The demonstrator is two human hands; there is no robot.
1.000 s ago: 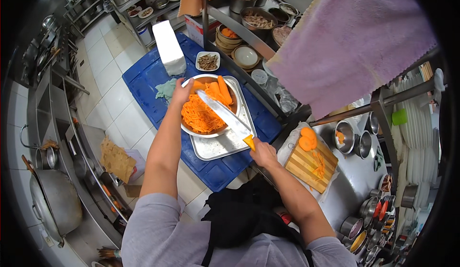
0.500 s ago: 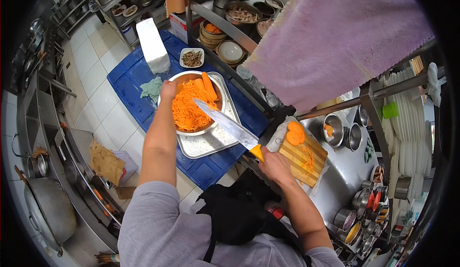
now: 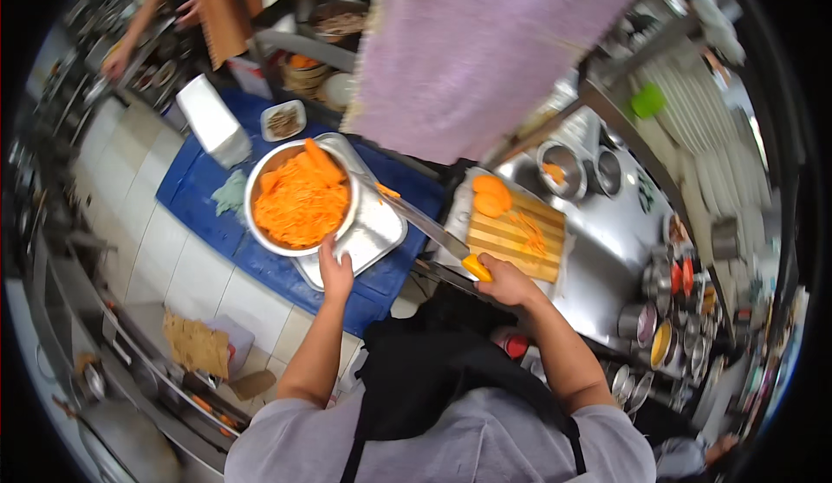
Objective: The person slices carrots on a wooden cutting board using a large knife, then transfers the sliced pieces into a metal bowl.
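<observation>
Steel bowl [image 3: 251, 210]: shredded carrot [image 3: 299, 210], partly over tray [image 3: 373, 236]
Left hand [image 3: 335, 271]: at near rim, earlier far-left; grip unclear
Right hand [image 3: 505, 280]: apart, clamped on yellow-handled knife [image 3: 438, 233]
Carton [image 3: 249, 77]: any print too blurred

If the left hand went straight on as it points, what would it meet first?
The left hand would meet the bowl first, at its near rim; exact contact is hard to judge from this view.

The bowl [image 3: 252, 207] and tray [image 3: 373, 227] were shiny metal, the knife blade [image 3: 433, 230] smooth metal, its handle [image 3: 476, 267] plastic-looking. The cutting board [image 3: 507, 249] was smooth wood, the blue tabletop [image 3: 199, 180] plastic-like, the counter [image 3: 598, 249] glossy metal, the towel [image 3: 485, 50] fuzzy cloth, the apron [image 3: 433, 370] matt fabric.
</observation>
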